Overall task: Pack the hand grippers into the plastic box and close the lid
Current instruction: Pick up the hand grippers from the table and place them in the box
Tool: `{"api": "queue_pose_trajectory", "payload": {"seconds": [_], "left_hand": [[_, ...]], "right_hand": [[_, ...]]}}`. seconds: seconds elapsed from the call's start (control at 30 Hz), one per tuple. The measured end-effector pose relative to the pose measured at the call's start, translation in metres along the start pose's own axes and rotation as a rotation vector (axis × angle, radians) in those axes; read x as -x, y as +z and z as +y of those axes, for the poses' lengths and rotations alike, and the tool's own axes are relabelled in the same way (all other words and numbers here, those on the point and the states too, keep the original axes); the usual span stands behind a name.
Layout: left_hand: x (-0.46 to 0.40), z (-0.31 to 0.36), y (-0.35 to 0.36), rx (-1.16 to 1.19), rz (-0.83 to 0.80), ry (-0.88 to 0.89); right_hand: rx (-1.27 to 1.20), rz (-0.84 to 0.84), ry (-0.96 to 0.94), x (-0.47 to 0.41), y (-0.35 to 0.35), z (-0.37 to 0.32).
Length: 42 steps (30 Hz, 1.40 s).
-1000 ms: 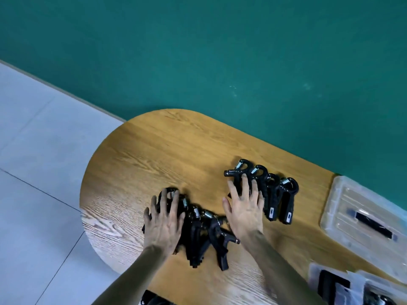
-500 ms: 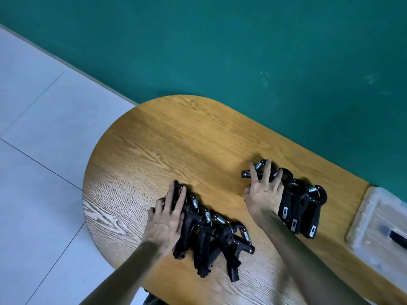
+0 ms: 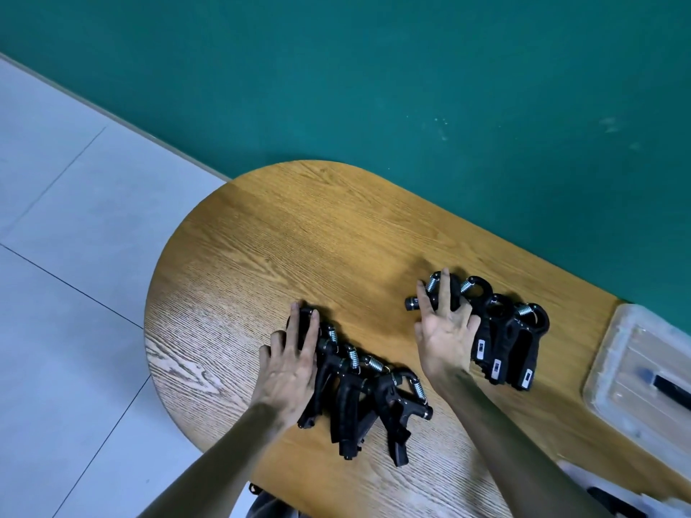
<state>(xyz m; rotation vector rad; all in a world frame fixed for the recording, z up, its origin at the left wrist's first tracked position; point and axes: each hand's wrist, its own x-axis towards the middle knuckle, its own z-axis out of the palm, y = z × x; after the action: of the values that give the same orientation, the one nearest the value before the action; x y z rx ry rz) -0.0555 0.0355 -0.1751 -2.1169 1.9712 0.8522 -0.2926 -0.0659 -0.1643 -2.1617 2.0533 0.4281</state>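
wood-grain rounded table [image 3: 299, 233], teal wall [image 3: 374, 69], grey tile floor [image 3: 56, 256], left hand [image 3: 289, 368] and right hand [image 3: 445, 338] flat, fingers spread on black hand grippers [image 3: 504, 342], clear box lid [image 3: 643, 379] at right

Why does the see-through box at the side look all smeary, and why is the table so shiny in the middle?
In the head view, the plastic box sits at the frame's right edge, cut off and soft, so it smears; the wooden table shows a pale glare patch from overhead light; both hands, left hand and right hand, look fairly sharp on the hand grippers.
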Motion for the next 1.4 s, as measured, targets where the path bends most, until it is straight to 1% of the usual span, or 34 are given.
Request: {"api": "queue_pose_trajectory", "payload": {"seconds": [0.1,0.37,0.47,0.63,0.77,0.87,1.07,1.2,1.4], "left_hand": [[0.005,0.009,-0.009,-0.021,0.021,0.003],[0.026,0.046,-0.034,-0.214,0.088,0.021],[0.045,0.068,-0.044,-0.25,0.12,0.057],[0.085,0.106,-0.054,-0.232,0.19,0.146],[0.123,0.154,-0.057,-0.219,0.242,0.263],[0.141,0.196,-0.051,-0.172,0.269,0.333],[0.168,0.282,-0.017,-0.145,0.302,0.44],[0.189,0.326,0.015,-0.132,0.245,0.45],[0.217,0.399,0.058,-0.157,0.22,0.517]], "right_hand": [[-0.039,0.039,-0.017,0.017,-0.007,0.004],[-0.078,0.156,-0.014,0.074,-0.036,0.01],[-0.091,0.206,0.031,0.106,-0.051,0.013],[-0.116,0.274,0.096,0.171,-0.074,0.03],[-0.119,0.31,0.168,0.226,-0.087,0.066],[-0.139,0.326,0.242,0.251,-0.087,0.096],[-0.135,0.367,0.343,0.293,-0.073,0.16],[-0.153,0.349,0.405,0.321,-0.056,0.205],[-0.225,0.283,0.485,0.358,-0.028,0.285]]}}
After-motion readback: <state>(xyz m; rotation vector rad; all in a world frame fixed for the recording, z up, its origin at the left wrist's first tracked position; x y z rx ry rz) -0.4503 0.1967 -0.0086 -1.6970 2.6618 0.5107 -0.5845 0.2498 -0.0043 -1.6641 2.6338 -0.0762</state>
